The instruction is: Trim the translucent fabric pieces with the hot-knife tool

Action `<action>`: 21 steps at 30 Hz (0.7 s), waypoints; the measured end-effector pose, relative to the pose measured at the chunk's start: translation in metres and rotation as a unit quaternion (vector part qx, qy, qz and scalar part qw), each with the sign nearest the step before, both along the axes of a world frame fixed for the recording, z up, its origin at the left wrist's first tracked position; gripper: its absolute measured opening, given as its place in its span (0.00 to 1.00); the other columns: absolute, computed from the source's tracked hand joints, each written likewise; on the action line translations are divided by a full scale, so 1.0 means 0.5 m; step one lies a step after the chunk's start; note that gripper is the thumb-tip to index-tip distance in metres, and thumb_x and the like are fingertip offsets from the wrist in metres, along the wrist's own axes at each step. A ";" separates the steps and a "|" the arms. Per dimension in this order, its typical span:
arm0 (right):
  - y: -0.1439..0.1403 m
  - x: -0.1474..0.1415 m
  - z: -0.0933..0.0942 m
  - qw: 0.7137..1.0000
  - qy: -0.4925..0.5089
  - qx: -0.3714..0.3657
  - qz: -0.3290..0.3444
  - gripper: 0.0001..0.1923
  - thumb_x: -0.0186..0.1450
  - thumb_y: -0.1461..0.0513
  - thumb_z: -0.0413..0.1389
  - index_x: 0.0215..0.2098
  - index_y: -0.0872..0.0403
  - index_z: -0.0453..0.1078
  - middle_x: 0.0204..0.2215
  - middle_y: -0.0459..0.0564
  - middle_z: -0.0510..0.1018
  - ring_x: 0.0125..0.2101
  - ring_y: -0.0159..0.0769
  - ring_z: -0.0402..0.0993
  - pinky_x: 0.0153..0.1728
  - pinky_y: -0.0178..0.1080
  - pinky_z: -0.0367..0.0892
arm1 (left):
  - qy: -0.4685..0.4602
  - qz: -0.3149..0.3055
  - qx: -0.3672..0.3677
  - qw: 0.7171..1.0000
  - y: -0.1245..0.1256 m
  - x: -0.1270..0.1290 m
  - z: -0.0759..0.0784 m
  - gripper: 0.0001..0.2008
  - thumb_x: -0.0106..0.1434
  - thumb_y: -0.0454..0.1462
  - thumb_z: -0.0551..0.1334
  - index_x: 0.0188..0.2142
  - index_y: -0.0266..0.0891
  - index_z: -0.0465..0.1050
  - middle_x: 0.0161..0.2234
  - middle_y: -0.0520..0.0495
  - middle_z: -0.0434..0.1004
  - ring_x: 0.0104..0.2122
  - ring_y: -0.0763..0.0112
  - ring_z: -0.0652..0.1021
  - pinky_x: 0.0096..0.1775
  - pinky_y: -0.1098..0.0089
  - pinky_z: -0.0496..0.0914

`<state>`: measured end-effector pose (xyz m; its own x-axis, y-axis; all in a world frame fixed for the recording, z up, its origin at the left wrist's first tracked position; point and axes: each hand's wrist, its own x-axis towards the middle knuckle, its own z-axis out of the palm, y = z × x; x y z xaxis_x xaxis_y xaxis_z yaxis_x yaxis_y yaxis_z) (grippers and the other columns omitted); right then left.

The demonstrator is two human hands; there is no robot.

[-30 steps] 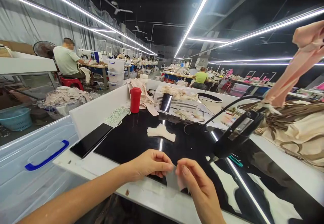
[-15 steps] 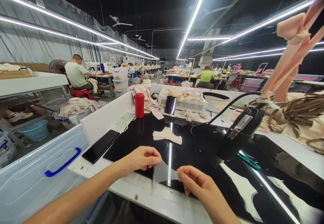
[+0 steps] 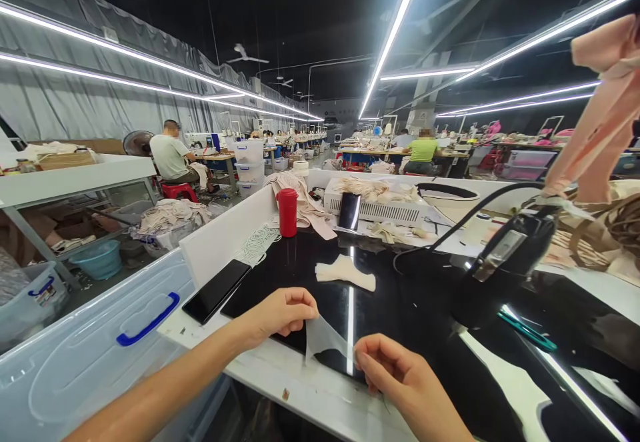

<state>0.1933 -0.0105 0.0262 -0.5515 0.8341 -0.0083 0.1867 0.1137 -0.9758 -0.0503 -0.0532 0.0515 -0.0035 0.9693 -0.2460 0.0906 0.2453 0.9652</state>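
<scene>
Both hands pinch sheer fabric piece [image 3: 324, 341]: left hand [image 3: 281, 313], right hand [image 3: 395, 374].

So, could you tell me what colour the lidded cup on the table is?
Red cup, seen in the head view.

Head camera, looking forward-down, near worktable [image 3: 280, 369].

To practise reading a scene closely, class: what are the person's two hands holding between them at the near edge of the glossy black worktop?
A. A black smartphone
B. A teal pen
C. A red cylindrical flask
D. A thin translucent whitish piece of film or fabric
D: the left hand and right hand each pinch an end of the thin translucent whitish piece, stretched between them above the glossy black worktop.
</scene>
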 end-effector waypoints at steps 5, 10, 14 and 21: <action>-0.004 -0.002 -0.008 0.999 -0.018 0.033 0.013 0.18 0.63 0.46 0.60 0.30 0.51 0.77 0.21 0.44 0.70 0.24 0.34 0.66 0.27 0.34 0.64 | 0.001 0.004 0.013 1.000 0.004 0.000 -0.005 0.10 0.54 0.42 0.66 0.32 0.39 0.72 0.17 0.60 0.59 0.19 0.79 0.57 0.22 0.73 0.45; -0.016 -0.008 -0.015 0.989 -0.031 0.145 0.019 0.13 0.66 0.52 0.56 0.30 0.49 0.76 0.25 0.44 0.75 0.27 0.34 0.69 0.31 0.34 0.64 | 0.028 0.002 0.032 0.999 0.006 -0.002 -0.009 0.10 0.54 0.42 0.66 0.32 0.39 0.71 0.25 0.55 0.72 0.19 0.80 0.59 0.21 0.74 0.47; -0.021 -0.009 -0.018 0.975 -0.021 0.220 0.031 0.12 0.68 0.55 0.54 0.30 0.48 0.75 0.25 0.43 0.77 0.27 0.34 0.71 0.32 0.33 0.66 | 0.060 -0.009 0.054 0.997 0.002 -0.007 -0.008 0.10 0.55 0.42 0.65 0.33 0.38 0.73 0.25 0.52 0.77 0.19 0.79 0.61 0.22 0.74 0.52; -0.006 0.005 -0.025 0.961 -0.052 0.272 0.029 0.11 0.69 0.58 0.53 0.30 0.48 0.72 0.25 0.43 0.76 0.26 0.34 0.70 0.29 0.33 0.65 | 0.130 -0.025 0.106 0.986 0.024 -0.004 -0.024 0.07 0.57 0.39 0.64 0.32 0.37 0.75 0.24 0.51 0.78 0.27 0.72 0.73 0.31 0.73 0.64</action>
